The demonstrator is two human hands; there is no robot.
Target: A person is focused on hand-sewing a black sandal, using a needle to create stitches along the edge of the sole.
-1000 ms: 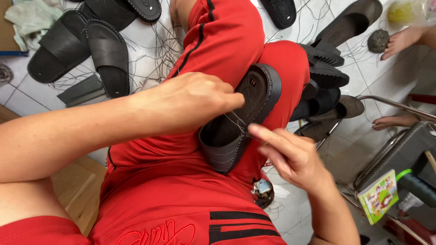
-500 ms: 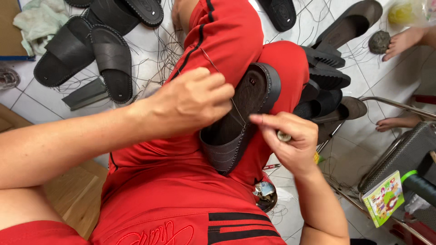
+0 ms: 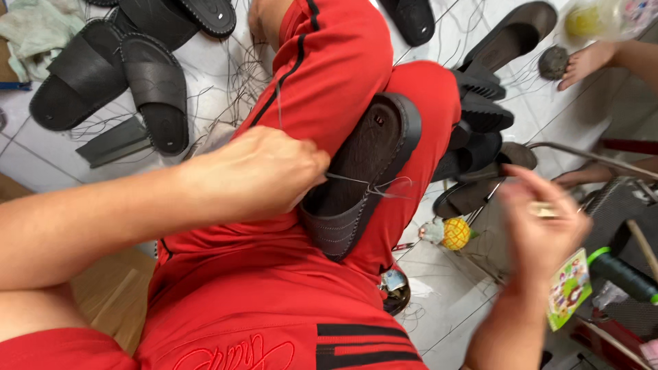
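Observation:
A dark slip-on sandal (image 3: 373, 154) lies sole-side along my red-trousered thigh (image 3: 329, 68). My left hand (image 3: 253, 175) is closed over its strap end and pins it to my lap. A thin pale thread (image 3: 356, 181) runs from under that hand across the sandal's edge and out to the right. My right hand (image 3: 541, 226), blurred, is well to the right of the sandal with its fingers pinched on a small pale tool (image 3: 545, 209). What kind of tool it is cannot be made out.
Black sandals (image 3: 110, 75) lie on the white tiled floor at upper left, and more are stacked (image 3: 480, 116) to the right of my knee. Another person's foot (image 3: 586, 62) is at upper right. A small yellow toy (image 3: 456, 233), a green-tipped spool (image 3: 617, 274) and loose threads lie around.
My right hand has swung away from the sandal's edge out to the right, drawing the thread with it. My left hand has stayed clamped on the sandal.

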